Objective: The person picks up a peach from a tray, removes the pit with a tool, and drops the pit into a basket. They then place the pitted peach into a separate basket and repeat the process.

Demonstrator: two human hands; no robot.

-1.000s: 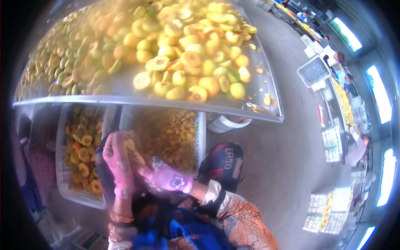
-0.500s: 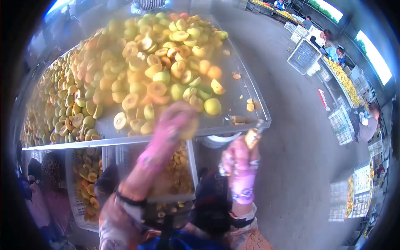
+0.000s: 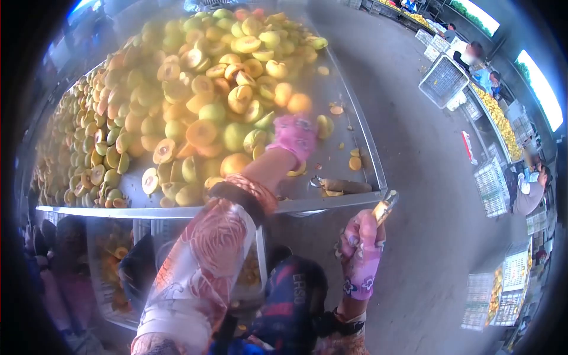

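Note:
In a patterned pink glove, my left hand (image 3: 294,141) reaches over the right side of a heap of halved yellow-green stone fruit (image 3: 201,133). A rounded fruit (image 3: 324,126) lies right against its fingers, which are blurred and partly hidden, so a grip cannot be made out. My right hand (image 3: 360,245), gloved alike, is closed around a short tan tool with a shiny metal end (image 3: 384,208), held upright just off the table's near right corner. On the metal table (image 3: 142,192), close to that corner, rests a wooden-handled tool (image 3: 343,186) with a metal end.
The table has a raised metal rim (image 3: 361,130). Below it stand crates, one with fruit (image 3: 115,251). To the right, across the grey floor (image 3: 414,236), people work at a long fruit-covered table (image 3: 496,121) among white crates (image 3: 491,183) and a tilted basket (image 3: 444,81).
My left hand has moved up and right, from the near edge of the heap to its right side. My right hand has lowered slightly and swung right with the tool. The view has shifted slightly.

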